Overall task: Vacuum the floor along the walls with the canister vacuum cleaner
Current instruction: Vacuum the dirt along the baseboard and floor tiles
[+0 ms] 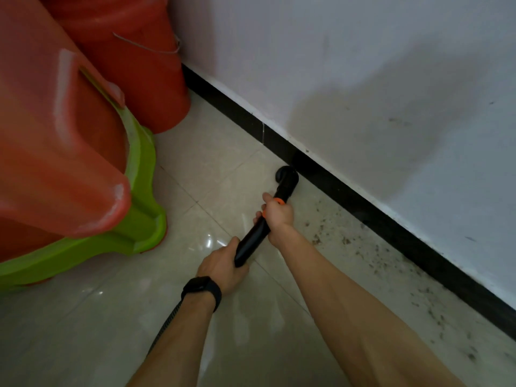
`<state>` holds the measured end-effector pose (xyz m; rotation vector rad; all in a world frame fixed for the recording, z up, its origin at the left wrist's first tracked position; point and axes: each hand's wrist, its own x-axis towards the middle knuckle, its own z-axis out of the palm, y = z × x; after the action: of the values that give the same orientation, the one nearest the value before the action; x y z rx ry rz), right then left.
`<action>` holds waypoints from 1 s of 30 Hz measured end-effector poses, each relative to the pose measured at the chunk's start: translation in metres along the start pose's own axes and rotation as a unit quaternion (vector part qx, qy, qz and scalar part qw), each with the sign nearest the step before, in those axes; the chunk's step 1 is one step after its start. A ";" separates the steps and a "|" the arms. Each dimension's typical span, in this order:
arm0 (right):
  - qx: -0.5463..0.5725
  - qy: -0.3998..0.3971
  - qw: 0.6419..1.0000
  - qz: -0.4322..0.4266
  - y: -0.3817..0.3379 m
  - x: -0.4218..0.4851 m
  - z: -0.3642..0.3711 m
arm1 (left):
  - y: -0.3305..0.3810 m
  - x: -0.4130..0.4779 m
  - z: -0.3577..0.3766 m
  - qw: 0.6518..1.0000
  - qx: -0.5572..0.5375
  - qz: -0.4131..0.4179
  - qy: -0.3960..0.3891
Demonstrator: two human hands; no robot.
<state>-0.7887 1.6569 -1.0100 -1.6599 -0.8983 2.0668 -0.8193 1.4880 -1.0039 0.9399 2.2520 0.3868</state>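
Fingers [257, 217] of right hand [279, 216] and left hand [223, 265] clamped round vacuum wand [252, 241]; nozzle [287, 177] on floor [223, 163] against black skirting [363, 212]. Best: pull slowly along skirting through grit [374, 258], nozzle flat.

I am finding nothing legible here: no text, label, brand, number or sign is showing clearly enough to read on any surface in view.
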 end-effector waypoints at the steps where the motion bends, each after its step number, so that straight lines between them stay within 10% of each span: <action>1: 0.006 0.002 1.000 0.011 0.002 -0.005 -0.004 | 0.002 -0.006 -0.003 1.000 0.009 -0.003 -0.014; 13: 0.077 0.067 0.988 0.119 0.052 -0.110 -0.046 | 0.014 -0.087 -0.047 0.966 0.099 -0.053 -0.234; 30: 0.147 0.173 0.972 0.056 0.087 -0.141 -0.096 | 0.024 -0.072 -0.013 0.915 0.210 0.030 -0.343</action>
<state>-0.6494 1.5305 -0.9744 -1.8554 -0.3733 1.7895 -0.7774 1.4532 -0.9493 1.1391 1.6672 -0.3806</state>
